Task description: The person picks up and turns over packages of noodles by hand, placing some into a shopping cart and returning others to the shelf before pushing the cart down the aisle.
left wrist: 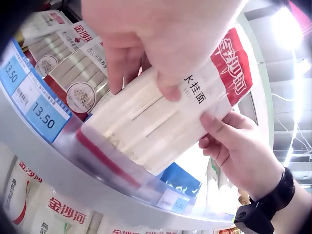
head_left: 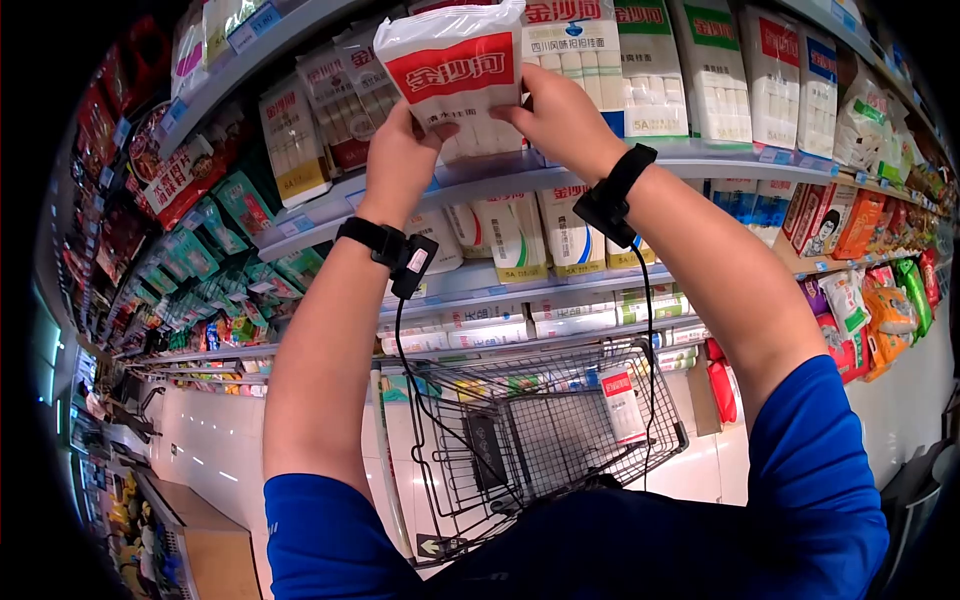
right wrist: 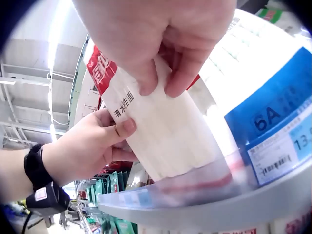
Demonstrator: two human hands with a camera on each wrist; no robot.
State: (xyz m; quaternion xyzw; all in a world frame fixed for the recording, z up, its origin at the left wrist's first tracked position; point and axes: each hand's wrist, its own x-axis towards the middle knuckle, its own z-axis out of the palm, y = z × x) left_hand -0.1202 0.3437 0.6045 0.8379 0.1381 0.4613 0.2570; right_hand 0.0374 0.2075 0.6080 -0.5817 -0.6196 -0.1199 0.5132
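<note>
Both hands hold a pack of dried noodles (head_left: 452, 72), white with a red band, upright at the edge of a shelf. My left hand (head_left: 398, 165) grips its left side, thumb across the front. From the right side my right hand (head_left: 568, 118) pinches it, thumb also on the front. In the left wrist view, bundled noodles show through the clear wrapper of the pack (left wrist: 151, 124), its lower end close behind the shelf's front lip. The right wrist view shows the same pack (right wrist: 165, 131) leaning, with fingers on both edges.
More noodle packs (head_left: 648, 70) line the shelf (head_left: 480, 178) on both sides, and others fill the lower shelves. Below stands a wire shopping cart (head_left: 540, 430) with one red-and-white noodle pack (head_left: 623, 405) in it. Cables hang from both wrist cameras over the cart.
</note>
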